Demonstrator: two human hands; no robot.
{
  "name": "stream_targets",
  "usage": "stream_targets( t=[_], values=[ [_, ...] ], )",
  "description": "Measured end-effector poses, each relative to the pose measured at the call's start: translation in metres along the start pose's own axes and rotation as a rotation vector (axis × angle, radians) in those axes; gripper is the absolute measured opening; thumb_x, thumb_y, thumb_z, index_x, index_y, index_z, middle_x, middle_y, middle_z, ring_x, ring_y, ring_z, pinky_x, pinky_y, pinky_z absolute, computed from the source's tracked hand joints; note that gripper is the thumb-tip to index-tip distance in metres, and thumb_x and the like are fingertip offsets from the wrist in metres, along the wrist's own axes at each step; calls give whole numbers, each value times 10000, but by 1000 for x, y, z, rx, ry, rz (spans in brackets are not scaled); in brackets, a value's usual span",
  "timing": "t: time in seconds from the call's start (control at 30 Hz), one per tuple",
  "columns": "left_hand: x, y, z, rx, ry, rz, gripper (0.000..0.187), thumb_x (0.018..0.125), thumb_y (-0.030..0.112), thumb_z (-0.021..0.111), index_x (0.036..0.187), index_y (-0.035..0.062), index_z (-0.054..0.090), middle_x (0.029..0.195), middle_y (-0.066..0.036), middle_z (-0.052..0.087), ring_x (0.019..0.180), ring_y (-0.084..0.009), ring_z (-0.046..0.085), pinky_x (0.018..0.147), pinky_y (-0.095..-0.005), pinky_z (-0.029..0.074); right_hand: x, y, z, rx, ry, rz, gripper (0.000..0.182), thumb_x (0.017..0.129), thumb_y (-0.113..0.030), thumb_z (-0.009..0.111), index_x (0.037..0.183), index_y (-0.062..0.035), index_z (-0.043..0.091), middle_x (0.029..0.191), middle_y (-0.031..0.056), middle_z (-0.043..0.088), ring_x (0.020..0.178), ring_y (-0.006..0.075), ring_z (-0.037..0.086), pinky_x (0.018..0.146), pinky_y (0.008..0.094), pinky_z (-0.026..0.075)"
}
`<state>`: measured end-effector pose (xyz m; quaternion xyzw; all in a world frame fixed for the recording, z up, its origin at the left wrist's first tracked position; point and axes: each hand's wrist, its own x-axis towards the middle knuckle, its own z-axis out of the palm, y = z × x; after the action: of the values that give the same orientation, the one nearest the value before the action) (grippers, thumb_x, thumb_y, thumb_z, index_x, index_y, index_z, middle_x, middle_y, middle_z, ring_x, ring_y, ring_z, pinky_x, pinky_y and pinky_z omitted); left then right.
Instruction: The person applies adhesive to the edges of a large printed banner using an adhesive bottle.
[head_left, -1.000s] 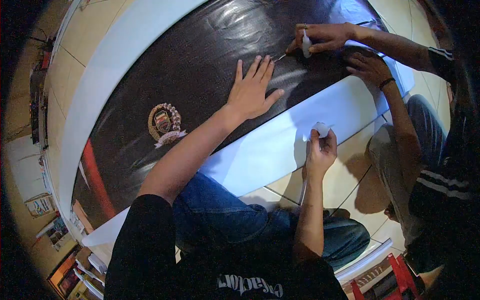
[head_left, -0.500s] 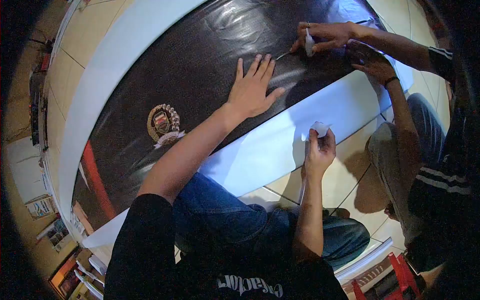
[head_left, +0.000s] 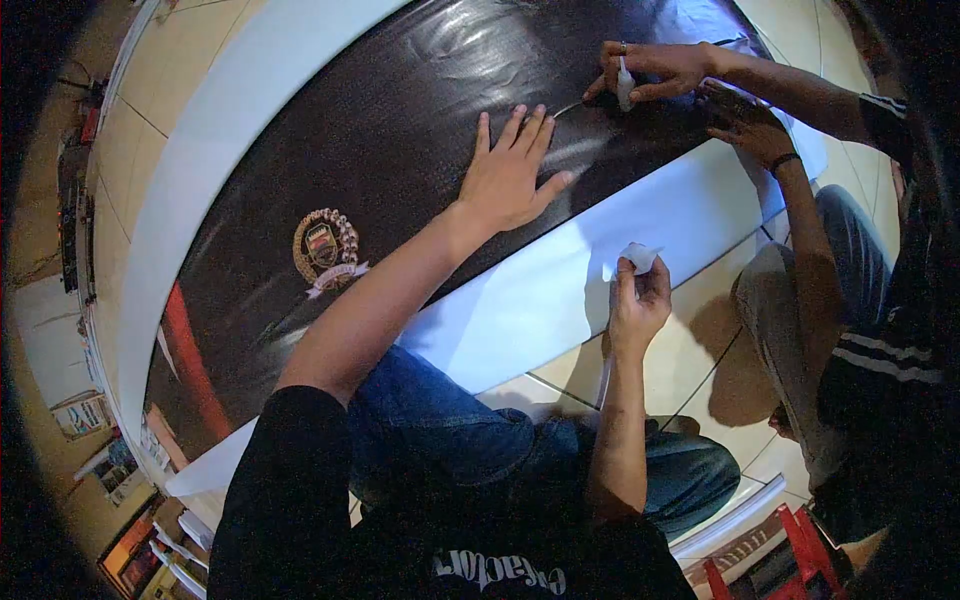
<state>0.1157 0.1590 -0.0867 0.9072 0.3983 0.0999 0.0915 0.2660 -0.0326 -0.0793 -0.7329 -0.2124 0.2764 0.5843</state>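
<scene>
sheet (head_left: 390,150), dark, under left hand (head_left: 503,183) spread flat, right hand (head_left: 640,312) pinching small white object (head_left: 640,258)

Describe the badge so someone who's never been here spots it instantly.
Start with the big black sheet under the person's left hand. Follow that arm towards the elbow; the badge is just left of it. Unlike the plain red stripe nearby, it has a ringed shield and pale ribbon.

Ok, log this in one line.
left hand: flat on black sheet | right hand: holding small white object | co-worker's hand: nearby
</scene>
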Motion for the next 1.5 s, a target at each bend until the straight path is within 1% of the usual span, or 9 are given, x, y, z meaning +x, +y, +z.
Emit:
stream_targets(
  t=[0.33,0.4,0.53,0.6,0.77,0.83,1.13,1.4,1.5],
  values=[
    [6,3,-2,-18,-32,40,761,981,564,376,1494,4,316,1573,-177,284,1466,-346,240,1173,-609,108,0,-2,0,14,-25,-41,345,873,-96,739,1159,54,619,975,75,673,870,131,617,790,265,502],
    [1,-1,-8,-67,-88,181,759,979,557,393,1508,21,292,1581,-166,273,1468,-339,239,1185,-584,105,1,0,0,0,-6,-54,343,871,-95,740,1155,55,618,976,75,673,879,137,622,794,269,505],
    [-14,-23,-23,-141,-179,260,757,976,538,422,1519,34,269,1590,-154,256,1474,-332,227,1195,-556,109,-1,-6,-1,16,-12,4,341,869,-97,742,1152,52,621,983,80,675,892,144,625,800,274,509],
    [-23,-41,-28,-15,-165,227,761,971,523,449,1522,33,260,1598,-149,240,1478,-324,217,1203,-538,106,0,0,-1,-7,-13,-19,339,865,-97,746,1148,45,625,978,79,677,886,145,626,798,275,511],
    [-43,-70,-33,99,-154,112,769,964,515,487,1529,46,255,1603,-130,231,1487,-312,189,1199,-558,82,-1,-1,-2,-43,-13,-40,346,856,-93,754,1150,39,628,959,74,681,861,139,627,780,276,515],
    [-41,-69,-35,104,-154,112,778,963,530,478,1530,48,253,1604,-128,228,1488,-313,185,1199,-557,82,0,-2,-2,-94,-19,-64,351,853,-91,756,1152,41,627,955,73,682,855,137,627,775,276,517],
    [-13,-52,-24,144,-183,85,820,960,612,404,1549,77,203,1616,-116,187,1493,-315,160,1201,-573,69,-2,-2,2,37,5,-32,353,856,-91,750,1159,40,623,945,67,678,849,132,624,752,269,519],
    [1,-44,-20,178,-188,120,828,961,650,351,1550,88,201,1619,-95,182,1496,-303,146,1204,-578,70,-1,0,-2,4,-22,78,360,868,-111,746,1173,36,622,988,66,670,880,132,619,792,266,510],
    [3,-40,-21,188,-204,120,829,961,659,332,1551,93,199,1620,-92,181,1497,-299,146,1206,-576,73,-2,1,-2,10,-25,20,371,864,-122,754,1171,39,623,971,61,670,859,123,612,767,263,511]
  ],
)
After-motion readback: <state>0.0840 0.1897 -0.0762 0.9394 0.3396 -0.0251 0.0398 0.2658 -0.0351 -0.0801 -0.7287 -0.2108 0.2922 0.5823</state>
